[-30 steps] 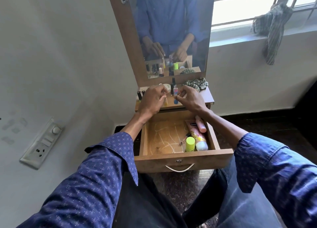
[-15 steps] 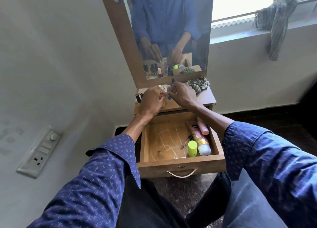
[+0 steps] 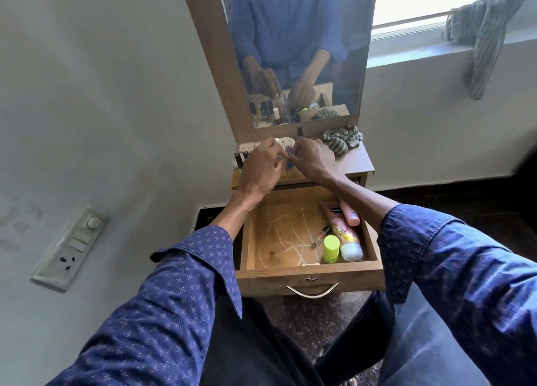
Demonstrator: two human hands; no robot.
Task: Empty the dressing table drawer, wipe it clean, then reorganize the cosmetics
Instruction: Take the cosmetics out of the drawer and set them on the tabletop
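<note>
The small bottle [image 3: 289,153] was lifted off the bench [image 3: 356,164] and was brought between the left hand [image 3: 261,170] and right hand [image 3: 312,160].

Open drawer [image 3: 308,273]: tubes [image 3: 343,234], green-capped bottle [image 3: 331,249]; both hands [image 3: 261,173] pinching small bottle [image 3: 289,156] over table [image 3: 359,161]

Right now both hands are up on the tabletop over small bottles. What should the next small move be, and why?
Probably carry the small bottle, pinched between the left hand and right hand, down into the open drawer. Its left side is bare wood, while the Vaseline tube, pink tube and lime-capped bottle already lie at its right.
</note>
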